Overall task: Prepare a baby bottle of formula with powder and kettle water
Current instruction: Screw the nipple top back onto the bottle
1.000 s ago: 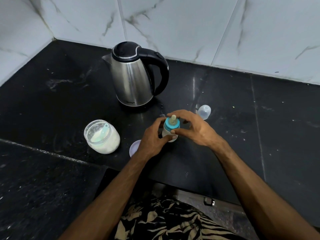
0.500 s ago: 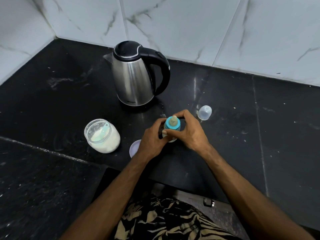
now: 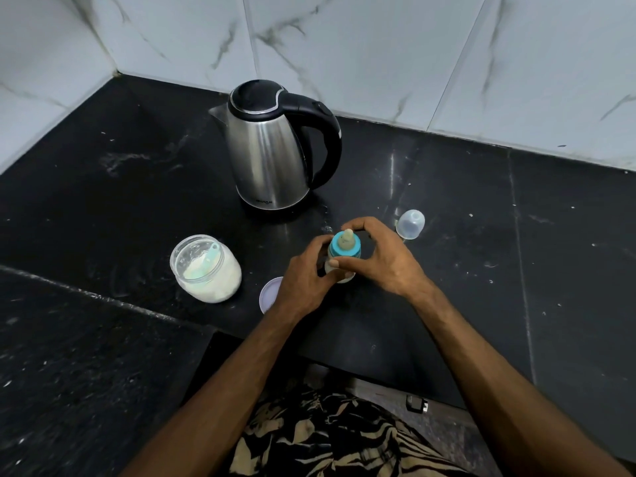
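Black counter point(image 3: 447, 235); upright baby bottle point(image 3: 344, 249), blue collar, beige teat.

A black stone bench point(image 3: 447, 208), flecked with white specks, meets a white marble-veined wall point(image 3: 378, 56) at twelve o'clock. At six o'clock, patterned black-and-tan cloth point(image 3: 330, 438); a small dark clip point(image 3: 417, 404) lies just beside it at five

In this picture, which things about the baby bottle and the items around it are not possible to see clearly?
Head view only:
- Baby bottle body: the left hand and right hand cover it, so its fill level is hidden.
- Jar lid: partly behind the left wrist.
- Kettle: lid closed, water level unseen; the small logo is unreadable.
- Powder jar: the scoop inside is blurred behind the glass.
- Clear cap: too small to show detail.
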